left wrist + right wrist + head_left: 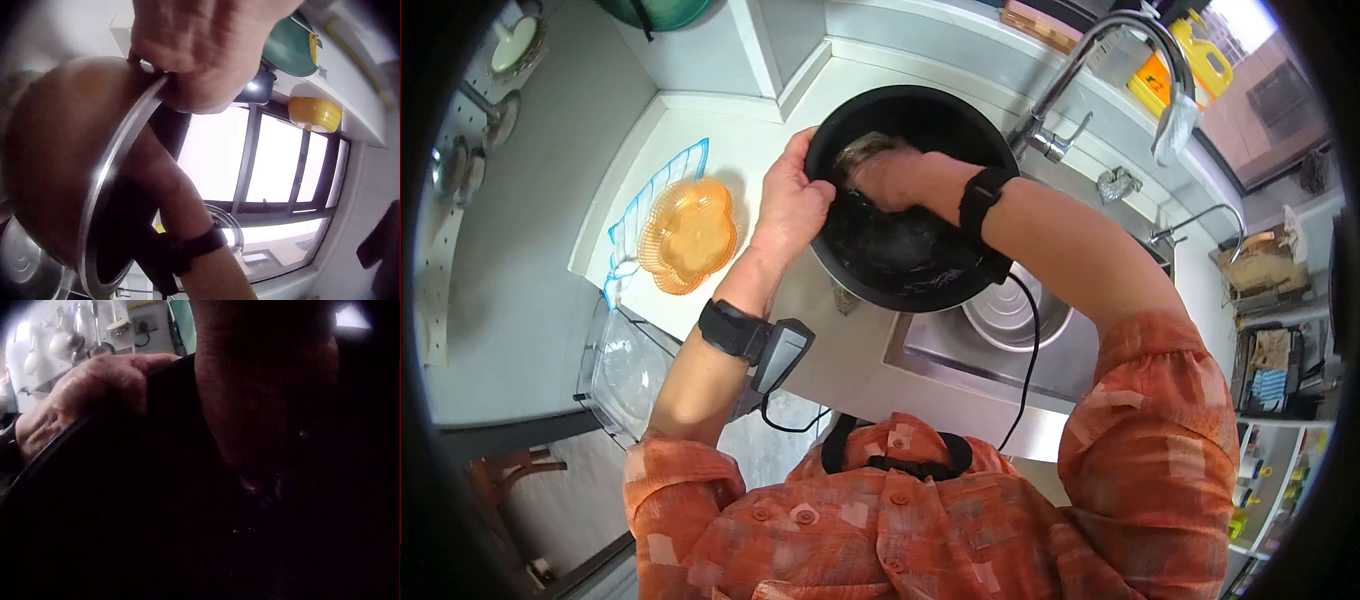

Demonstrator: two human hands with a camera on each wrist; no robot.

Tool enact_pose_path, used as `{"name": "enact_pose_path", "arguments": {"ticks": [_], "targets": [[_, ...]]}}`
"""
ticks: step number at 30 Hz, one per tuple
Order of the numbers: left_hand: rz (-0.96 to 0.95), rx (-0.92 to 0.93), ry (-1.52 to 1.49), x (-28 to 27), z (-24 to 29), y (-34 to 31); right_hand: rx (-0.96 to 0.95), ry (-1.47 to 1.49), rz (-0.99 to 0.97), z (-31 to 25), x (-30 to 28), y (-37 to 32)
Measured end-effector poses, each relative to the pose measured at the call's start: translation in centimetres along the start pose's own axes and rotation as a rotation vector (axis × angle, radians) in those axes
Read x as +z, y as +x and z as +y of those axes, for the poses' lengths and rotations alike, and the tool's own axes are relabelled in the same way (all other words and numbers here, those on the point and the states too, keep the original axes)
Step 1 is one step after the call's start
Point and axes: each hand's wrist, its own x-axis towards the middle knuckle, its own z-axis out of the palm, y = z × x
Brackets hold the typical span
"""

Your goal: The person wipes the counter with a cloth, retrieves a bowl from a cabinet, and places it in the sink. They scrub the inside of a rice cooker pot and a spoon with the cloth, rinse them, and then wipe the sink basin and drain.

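A large black pan (900,255) is held tilted above the counter and the sink's edge. My left hand (792,205) grips its left rim, thumb over the inside; in the left wrist view the left hand (200,56) pinches the metal rim (103,169). My right hand (890,178) reaches inside the pan, against a pale brownish scrubber-like thing (865,150) at the upper left of its inner wall. Its fingertips are hidden. The right wrist view is dark: the right hand (262,394) points down into the pan, which looks wet.
An orange scalloped dish (690,235) stands on a blue-edged cloth (690,162) at the left. Behind the pan rises a chrome faucet (1040,135). A round metal basin (1020,325) lies in the sink (1075,370). Yellow bottles (1195,60) stand by the window.
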Motion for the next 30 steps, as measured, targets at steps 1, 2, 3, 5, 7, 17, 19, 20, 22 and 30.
{"name": "enact_pose_path", "arguments": {"ticks": [1, 2, 3, 5, 7, 17, 19, 20, 22, 30], "targets": [[-0.041, -0.011, 0.024, 0.0, 0.2, -0.1, 0.043, 0.075, -0.046, 0.9, -0.3, 0.0], [-0.031, -0.008, 0.017, 0.0, 0.1, -0.1, 0.038, 0.065, -0.051, 1.8, 0.0, 0.0], [-0.012, 0.038, 0.049, 0.0, -0.3, -0.1, 0.031, 0.048, 0.007, 2.8, 0.8, -0.1], [0.028, 0.108, 0.102, 0.2, -0.8, -0.2, 0.026, 0.029, 0.064, 4.1, 2.0, -0.6], [0.042, 0.132, 0.159, 0.3, -0.9, -0.2, 0.035, 0.008, -0.302, 4.8, 2.7, -1.3], [0.077, 0.184, 0.27, 0.2, -1.1, -0.5, -0.098, 0.215, -0.418, 0.6, 5.7, -1.7], [0.036, 0.14, 0.224, 0.2, -0.8, -0.8, 0.008, 0.36, -0.278, -0.4, 4.2, -2.4], [-0.003, 0.091, 0.177, 0.1, -0.6, -0.8, 0.006, 0.361, -0.271, -0.6, 3.8, -2.5], [-0.014, 0.1, 0.213, 0.2, -0.3, -0.9, -0.044, 0.254, -0.271, -0.8, 3.3, -2.7], [0.04, 0.195, 0.296, 0.1, -0.8, -0.6, 0.188, 0.207, -0.05, 1.6, -0.3, -5.0]]}}
